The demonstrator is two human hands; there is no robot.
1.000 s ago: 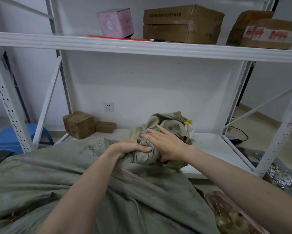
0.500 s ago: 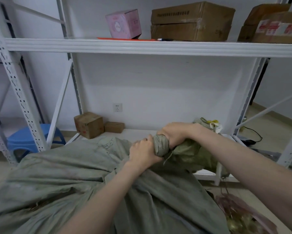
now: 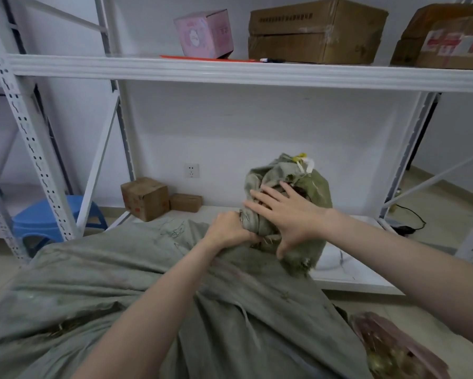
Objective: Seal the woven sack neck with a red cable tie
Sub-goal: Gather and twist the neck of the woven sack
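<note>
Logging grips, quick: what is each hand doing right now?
Left hand: closed, gripping the sack neck.
Right hand: open, spread over the bunched top.

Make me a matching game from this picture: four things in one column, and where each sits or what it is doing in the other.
1. pink box
2. blue stool
3. left hand
4. right hand

A. fingers spread over the bunched sack top
B. on the upper shelf
C. gripping the sack neck
D. on the floor, far left

Pairs: 1-B, 2-D, 3-C, 4-A
</note>
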